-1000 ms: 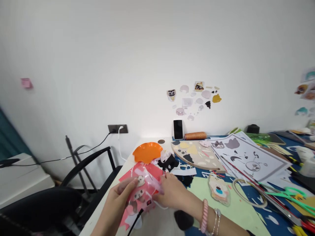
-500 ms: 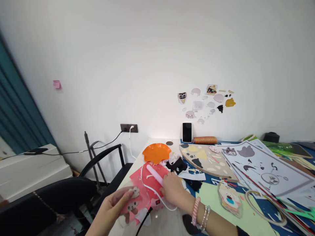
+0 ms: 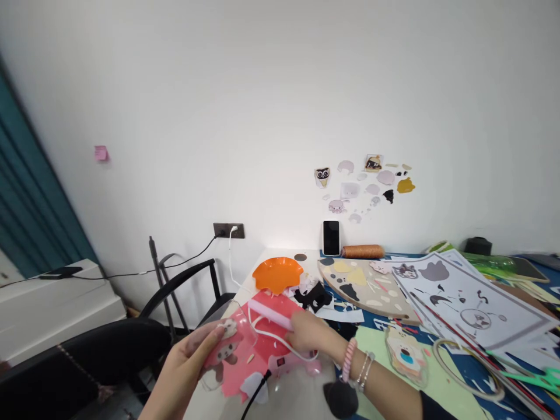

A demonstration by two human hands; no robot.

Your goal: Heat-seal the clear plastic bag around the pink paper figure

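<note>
My left hand (image 3: 192, 356), at the table's near left edge, pinches a clear plastic sheet (image 3: 245, 319) between thumb and fingers. A panda-faced cutout (image 3: 226, 352) and a paler animal cutout show at that sheet. My right hand (image 3: 308, 333) is wrapped round a pale pink stick-shaped tool (image 3: 273, 315), its free end pointing left over red-pink paper (image 3: 280, 303). A white cord (image 3: 280, 337) loops below the tool and runs past my right fingers. Under the hands lies a pink device with a small dark display (image 3: 280, 363), partly covered, with a black cable (image 3: 256, 395) beside it.
An orange scalloped dish (image 3: 278, 274) stands behind the hands. To the right are black paper scraps (image 3: 315, 296), a board with cutouts (image 3: 371, 286), a bear charm (image 3: 406, 353), tape (image 3: 468, 373), printed sheets (image 3: 464, 303) and green scissors (image 3: 538, 379). A black chair (image 3: 109, 350) is at left.
My left hand has moved left and slightly down with the plastic sheet. The pink tool has shifted left and lies flatter, and more of the sheet now shows.
</note>
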